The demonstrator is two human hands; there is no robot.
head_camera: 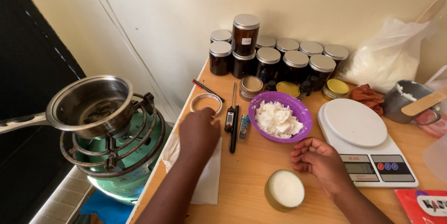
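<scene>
My left hand (199, 131) hovers palm down over a white paper towel (208, 177) at the table's left edge, just below a roll of tape (206, 103); its fingers are curled under and I cannot see whether they hold anything. My right hand (321, 161) rests on the wooden table (251, 159) with fingers loosely bent, holding nothing, between a purple bowl (298, 112) of white flakes and a tin (285, 189) of white wax. A probe thermometer (230, 114), a black pen (233, 131) and a lighter (243, 127) lie between the hands.
A white kitchen scale (363, 145) stands right of my right hand. Several dark jars with silver lids (279, 61) line the back wall. A steel saucepan (91, 105) sits on a green gas burner (116, 149) at left. A white plastic bag (386, 56) and metal cup (405, 100) are at right.
</scene>
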